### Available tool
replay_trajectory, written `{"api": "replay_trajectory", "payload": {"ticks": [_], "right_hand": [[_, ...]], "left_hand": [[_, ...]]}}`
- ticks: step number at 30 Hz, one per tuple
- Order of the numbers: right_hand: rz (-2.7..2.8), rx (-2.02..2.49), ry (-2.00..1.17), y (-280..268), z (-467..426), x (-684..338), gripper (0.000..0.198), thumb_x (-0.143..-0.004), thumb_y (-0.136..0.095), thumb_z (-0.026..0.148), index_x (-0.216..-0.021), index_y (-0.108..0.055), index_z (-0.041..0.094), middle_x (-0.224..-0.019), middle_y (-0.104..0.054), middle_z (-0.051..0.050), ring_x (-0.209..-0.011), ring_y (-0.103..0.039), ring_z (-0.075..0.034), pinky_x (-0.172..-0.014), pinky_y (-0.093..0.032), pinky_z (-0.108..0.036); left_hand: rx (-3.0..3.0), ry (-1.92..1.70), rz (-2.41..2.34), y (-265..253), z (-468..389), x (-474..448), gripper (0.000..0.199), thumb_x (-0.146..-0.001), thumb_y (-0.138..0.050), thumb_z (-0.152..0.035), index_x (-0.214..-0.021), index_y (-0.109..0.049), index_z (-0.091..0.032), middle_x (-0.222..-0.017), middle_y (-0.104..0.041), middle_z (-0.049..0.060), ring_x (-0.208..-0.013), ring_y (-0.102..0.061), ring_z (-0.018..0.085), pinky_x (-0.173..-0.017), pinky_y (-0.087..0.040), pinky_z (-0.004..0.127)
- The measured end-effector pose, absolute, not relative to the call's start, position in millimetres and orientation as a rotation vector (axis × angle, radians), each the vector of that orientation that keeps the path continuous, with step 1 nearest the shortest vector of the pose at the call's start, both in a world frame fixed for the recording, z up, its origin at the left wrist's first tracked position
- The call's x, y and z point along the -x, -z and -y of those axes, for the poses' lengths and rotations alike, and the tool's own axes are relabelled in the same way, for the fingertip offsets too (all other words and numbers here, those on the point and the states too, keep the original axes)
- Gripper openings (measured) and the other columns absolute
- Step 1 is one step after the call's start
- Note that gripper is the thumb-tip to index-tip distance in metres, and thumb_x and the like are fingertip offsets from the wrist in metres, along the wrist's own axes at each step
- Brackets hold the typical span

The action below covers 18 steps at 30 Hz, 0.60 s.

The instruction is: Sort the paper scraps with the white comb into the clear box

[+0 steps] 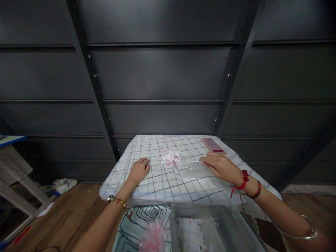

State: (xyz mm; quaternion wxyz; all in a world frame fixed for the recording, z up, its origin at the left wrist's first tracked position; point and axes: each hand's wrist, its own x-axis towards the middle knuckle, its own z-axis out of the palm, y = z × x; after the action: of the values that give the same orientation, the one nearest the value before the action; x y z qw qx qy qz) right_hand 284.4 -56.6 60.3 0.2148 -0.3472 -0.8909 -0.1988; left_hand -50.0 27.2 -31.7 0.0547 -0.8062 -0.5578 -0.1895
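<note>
My left hand (139,171) rests palm down on the left part of a table covered with a white checked cloth (157,185). Its thumb and fingers are apart, with a small greyish spot between them that I cannot make out. On the right, my right hand (219,165) grips the edge of a white plastic plate with rows of holes (196,169), tilted up with its lower edge by the cloth. Between the hands lies a small pile of white and pink paper-like pieces (170,158). A few bits are scattered toward the plate.
A pink-framed phone (214,146) lies at the table's back right. Below the front edge stand a grey plastic bin (228,224) with white pieces inside and a pink-white bundle (153,238). A dark panelled wall (162,77) rises behind; a white-framed table (15,168) is left.
</note>
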Motion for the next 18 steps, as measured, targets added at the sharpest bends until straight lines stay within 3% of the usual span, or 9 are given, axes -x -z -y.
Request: {"api": "replay_trajectory", "payload": {"ticks": [18], "right_hand": [[2.430, 1.035, 0.545, -54, 57, -292, 0.025, -0.084, -0.036, 0.014, -0.086, -0.061, 0.016, -0.071, -0.063, -0.006, -0.070, -0.056, -0.017, -0.067, -0.047, -0.031]], "left_hand": [[2.487, 0.627, 1.667, 31, -27, 51, 0.029, -0.083, -0.041, -0.018, -0.108, -0.056, -0.016, -0.115, -0.057, 0.007, -0.108, -0.050, 0.020, -0.093, -0.038, 0.033]]}}
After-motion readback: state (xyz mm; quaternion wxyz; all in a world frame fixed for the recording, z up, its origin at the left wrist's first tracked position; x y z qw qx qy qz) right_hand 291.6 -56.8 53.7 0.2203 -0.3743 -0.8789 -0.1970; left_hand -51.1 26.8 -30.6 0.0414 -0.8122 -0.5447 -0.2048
